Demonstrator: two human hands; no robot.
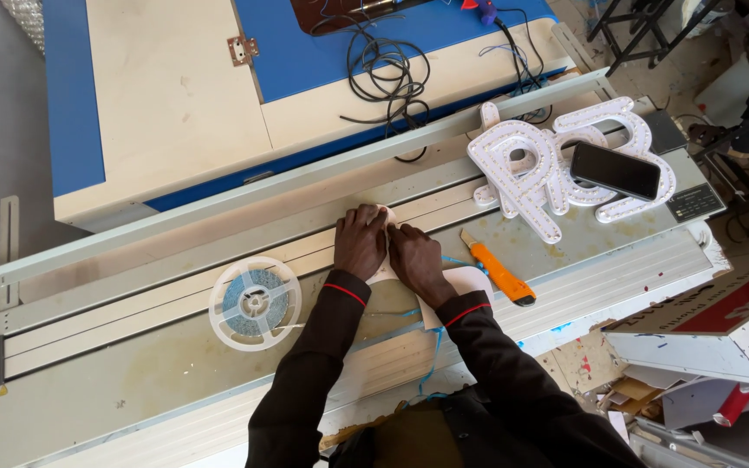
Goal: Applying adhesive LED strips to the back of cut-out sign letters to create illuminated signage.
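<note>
Fingers [373,218] of our left hand [360,243] are bent down and pressing on a small white shape [385,211] that lies flat on the grey metal table [132,364]; fingers of our right hand [415,258] meet them from the other side, curled onto the same white piece at its near edge. We cannot tell whether either hand truly pinches the piece or only pushes it flat, since the fingertips cover most of it. Both hands touch at the fingertips, and both wrists wear dark sleeves with a thin red band at the cuff.

Under our right wrist lies a white sheet [465,282], partly hidden by the sleeve, with thin blue strands [433,351] trailing from it toward our body. Just beside the right hand, to its right, an orange knife [496,276] with a dark tip lies on the table, apart from the hand. Well to the left of our left hand a clear reel [255,303] wound with pale strip lies flat.

Farther off to the right, white letter shapes [535,169] dotted with small lights are stacked on the table, and a black phone [615,171] rests on top of them. Beyond the table stands a blue and cream machine [175,95] with black cables [387,69] coiled on its lid. To the far right sits a white and red box [721,329].
</note>
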